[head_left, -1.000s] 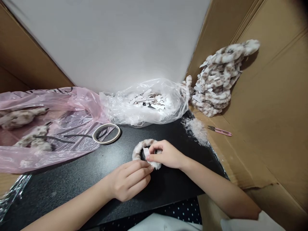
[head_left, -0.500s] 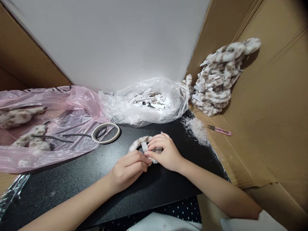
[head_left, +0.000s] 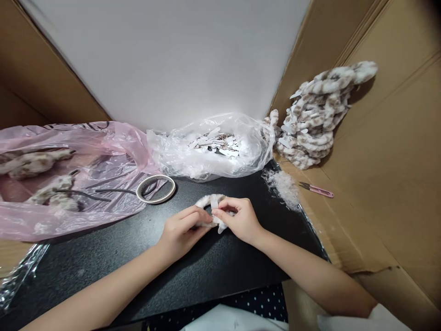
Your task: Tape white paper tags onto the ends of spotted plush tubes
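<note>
A fluffy white and brown ring [head_left: 204, 201] lies over the black table between my hands. My left hand [head_left: 182, 228] has its fingers closed on the ring's left and lower side. My right hand [head_left: 240, 219] pinches at the ring's right side, thumb and forefinger at a small white strip [head_left: 214, 202] that crosses the ring. A rounded white tab [head_left: 221, 228] sticks out below the ring. The fingertips partly hide the ring and the strip's lower end.
Behind the hands are a roll of tape [head_left: 155, 202], a clear bag [head_left: 182, 158] of white tags and a pink bag [head_left: 131, 138] with fluffy pieces. At the right are loose fluff [head_left: 284, 189], pink snips [head_left: 320, 190] and a heap of fluffy rings [head_left: 310, 124].
The ring has turned and shifted slightly in my hands. The white strip now stands more upright at its top, and a white tab shows below. The view has moved a little.
</note>
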Available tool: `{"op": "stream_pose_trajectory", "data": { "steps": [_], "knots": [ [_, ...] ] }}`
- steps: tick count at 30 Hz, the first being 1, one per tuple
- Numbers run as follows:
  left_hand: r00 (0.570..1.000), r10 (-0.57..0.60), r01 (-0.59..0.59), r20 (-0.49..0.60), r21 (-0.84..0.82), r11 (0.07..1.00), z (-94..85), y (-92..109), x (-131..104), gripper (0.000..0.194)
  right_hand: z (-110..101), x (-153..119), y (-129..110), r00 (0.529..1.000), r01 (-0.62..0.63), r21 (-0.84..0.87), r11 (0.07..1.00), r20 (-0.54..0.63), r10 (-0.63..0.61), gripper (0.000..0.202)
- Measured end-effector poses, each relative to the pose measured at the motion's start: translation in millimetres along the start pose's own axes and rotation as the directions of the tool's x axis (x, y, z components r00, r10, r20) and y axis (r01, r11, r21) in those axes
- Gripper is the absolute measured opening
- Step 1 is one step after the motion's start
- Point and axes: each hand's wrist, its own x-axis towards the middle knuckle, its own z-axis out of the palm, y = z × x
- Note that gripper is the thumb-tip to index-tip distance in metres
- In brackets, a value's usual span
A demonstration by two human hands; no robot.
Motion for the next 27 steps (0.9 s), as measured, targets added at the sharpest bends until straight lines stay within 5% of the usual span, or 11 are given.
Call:
{"op": "stream_pose_trajectory", "data": {
  "steps": [6, 13, 20, 27],
  "knots": [
    [0.956, -0.265, 0.276, 0.122, -0.084, 0.957, 1.3, 0.3, 0.9, 0.014, 0.4, -1.4, -2.7, 1.0, 0.023, -0.041, 0.999, -0.02, -0.024, 0.008],
    [0.802, -0.564, 0.598, 0.199, -0.284, 0.75, 6.9, -3.5, 0.5, 0.02, -0.7, -2.0, -0.7, 0.994, 0.106, 0.003, 0.994, 0.029, -0.106, 0.008],
    [0.74, -0.642, 0.646, 0.202, -0.477, 0.595, 8.5, -5.6, 1.3, 0.026, -3.1, -4.3, -3.2, 0.976, 0.212, -0.054, 0.976, 0.066, -0.209, 0.003],
    [0.773, -0.596, 0.633, 0.219, -0.326, 0.702, 7.7, -6.6, -0.5, 0.02, -4.0, -5.0, -2.2, 0.897, 0.437, -0.257, 0.862, 0.06, -0.437, 0.016]
  ]
}}
